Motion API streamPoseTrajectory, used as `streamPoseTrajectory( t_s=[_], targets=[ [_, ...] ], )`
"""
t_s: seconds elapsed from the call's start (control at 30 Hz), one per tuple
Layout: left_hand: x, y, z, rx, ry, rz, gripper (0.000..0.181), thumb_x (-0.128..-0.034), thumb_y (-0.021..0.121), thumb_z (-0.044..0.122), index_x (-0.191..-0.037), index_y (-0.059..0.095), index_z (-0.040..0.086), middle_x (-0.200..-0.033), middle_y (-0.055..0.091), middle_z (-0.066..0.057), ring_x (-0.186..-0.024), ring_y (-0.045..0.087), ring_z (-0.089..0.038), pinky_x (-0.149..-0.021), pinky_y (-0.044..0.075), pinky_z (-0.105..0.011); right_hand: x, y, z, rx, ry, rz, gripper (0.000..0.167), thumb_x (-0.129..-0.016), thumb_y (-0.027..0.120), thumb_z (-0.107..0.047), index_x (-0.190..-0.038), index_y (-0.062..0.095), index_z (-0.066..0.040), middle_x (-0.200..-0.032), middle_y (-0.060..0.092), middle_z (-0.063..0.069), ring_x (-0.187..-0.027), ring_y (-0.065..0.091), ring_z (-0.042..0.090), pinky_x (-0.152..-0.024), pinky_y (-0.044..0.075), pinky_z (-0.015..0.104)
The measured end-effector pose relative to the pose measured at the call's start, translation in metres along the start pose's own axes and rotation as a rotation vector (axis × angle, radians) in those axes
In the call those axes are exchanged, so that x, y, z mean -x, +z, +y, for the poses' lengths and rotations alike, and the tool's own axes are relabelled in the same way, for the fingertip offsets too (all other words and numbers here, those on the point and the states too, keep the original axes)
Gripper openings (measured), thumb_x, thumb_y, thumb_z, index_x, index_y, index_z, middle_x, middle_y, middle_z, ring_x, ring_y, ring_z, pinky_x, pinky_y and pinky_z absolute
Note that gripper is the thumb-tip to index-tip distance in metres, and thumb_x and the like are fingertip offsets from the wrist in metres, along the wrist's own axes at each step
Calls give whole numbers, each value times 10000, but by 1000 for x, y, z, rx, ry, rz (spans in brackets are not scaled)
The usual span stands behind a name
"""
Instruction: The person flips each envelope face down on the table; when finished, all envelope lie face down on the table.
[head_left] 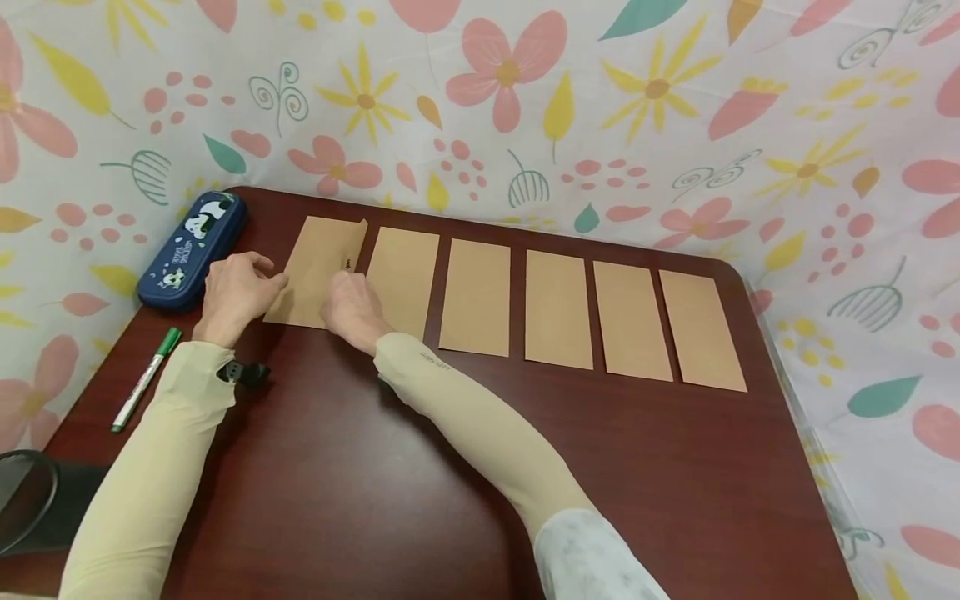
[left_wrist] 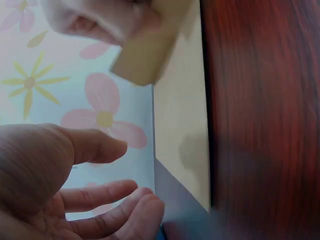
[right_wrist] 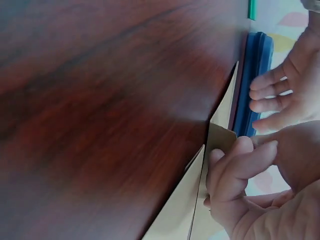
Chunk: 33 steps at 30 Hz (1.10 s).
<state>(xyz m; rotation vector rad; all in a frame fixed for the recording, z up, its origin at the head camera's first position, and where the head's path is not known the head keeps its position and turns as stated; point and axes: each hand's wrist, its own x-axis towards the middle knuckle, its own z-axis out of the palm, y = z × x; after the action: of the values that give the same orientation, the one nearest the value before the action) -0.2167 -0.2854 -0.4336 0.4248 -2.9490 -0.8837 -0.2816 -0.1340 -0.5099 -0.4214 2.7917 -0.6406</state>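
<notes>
A brown folded paper card (head_left: 307,275) lies at the left end of a row of similar cards, its right flap (right_wrist: 221,137) lifted off the table. My right hand (head_left: 354,308) pinches this flap near its lower edge; a small dark mark shows beside the fingers. The flap stands at an angle over the lower layer in the left wrist view, where the right hand (left_wrist: 105,20) is partly cut off. Just left of the card is my left hand (head_left: 240,296), its fingers loosely bent and thumb apart (left_wrist: 100,145), holding nothing.
Several more brown cards (head_left: 475,296) continue the row rightward. A blue pencil case (head_left: 193,250) with panda pictures sits at the back left. Nearer lie a green-capped marker (head_left: 146,379) and a dark round container (head_left: 52,504). Patterned cloth (head_left: 480,100) hangs behind the table (head_left: 360,500).
</notes>
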Motion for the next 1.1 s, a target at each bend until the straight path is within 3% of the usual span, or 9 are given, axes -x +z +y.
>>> streamPoseTrajectory(
  t_s=[0.17, 0.43, 0.6, 0.73, 0.77, 0.83, 0.93, 1.0, 1.1],
  targets=[
    [1, -6, -6, -14, -2, -103, 559, -1030, 667, 339, -1393, 610, -83, -1250, 691, -357, -1121, 622, -514, -909, 538, -627, 2, 0, 11, -57, -31, -6, 411, -914, 619, -35, -600, 403, -191, -619, 320, -65, -544, 351, 114, -442, 331, 240],
    [-1, -12, -15, 91, -20, -251, 843, -1035, 687, 401, -1645, 332, -59, -1353, 639, -359, -1110, 699, -437, -966, 563, -598, 27, -24, 15, -154, 11, -45, 341, -982, 534, -21, -671, 521, -160, -633, 424, -37, -564, 444, 134, -481, 408, 264],
    [-3, -17, -17, 221, 19, -326, 793, -1044, 727, 308, -1669, 349, -2, -1338, 667, -333, -824, 795, -202, -913, 622, -450, 57, -51, 13, -217, -19, -14, 181, -1005, 525, -32, -842, 551, -107, -745, 489, -10, -666, 483, 159, -560, 412, 260],
    [-4, -20, -19, 261, 43, -376, 801, -1046, 736, 255, -1689, 320, 21, -1212, 725, -237, -773, 771, -120, -830, 613, -302, 75, -63, 12, -273, -60, 10, 112, -1014, 539, -15, -929, 594, -61, -678, 572, -13, -617, 523, 128, -562, 387, 221],
    [-4, -20, -19, 270, 46, -382, 811, -1043, 742, 243, -1694, 310, 24, -1164, 737, -196, -770, 769, -119, -803, 605, -269, 83, -71, 10, -294, -69, 2, 88, -1018, 544, 4, -1013, 627, -25, -671, 605, 0, -599, 546, 124, -561, 398, 215],
    [-4, -21, -20, 297, 48, -385, 826, -1040, 749, 217, -1704, 293, 34, -1069, 745, -96, -767, 756, -106, -753, 601, -231, 84, -72, 11, -318, -75, 1, 247, -1042, 535, -12, -1254, 660, 4, -661, 671, 0, -566, 590, 98, -577, 415, 203],
    [-2, -21, -19, 361, 47, -368, 828, -1032, 756, 172, -1711, 296, 61, -944, 719, 35, -757, 724, -74, -714, 609, -210, 83, -70, 16, -348, -91, -17, 495, -1075, 517, -48, -1565, 515, 19, -705, 752, 13, -549, 645, 76, -604, 447, 212],
    [-1, -21, -18, 406, 45, -350, 823, -1029, 759, 153, -1713, 306, 82, -900, 696, 95, -764, 711, -53, -719, 615, -204, 70, -56, 27, -339, -107, -11, 563, -1102, 487, -123, -1648, 423, -3, -693, 750, -17, -508, 616, 58, -586, 435, 213],
    [3, -21, -16, 455, 43, -325, 822, -1026, 762, 144, -1715, 314, 114, -871, 680, 146, -775, 718, -37, -737, 619, -193, 61, -46, 37, -340, -131, -14, 576, -1105, 451, -159, -1669, 408, -50, -681, 713, -60, -498, 592, 51, -561, 430, 221]
  ],
)
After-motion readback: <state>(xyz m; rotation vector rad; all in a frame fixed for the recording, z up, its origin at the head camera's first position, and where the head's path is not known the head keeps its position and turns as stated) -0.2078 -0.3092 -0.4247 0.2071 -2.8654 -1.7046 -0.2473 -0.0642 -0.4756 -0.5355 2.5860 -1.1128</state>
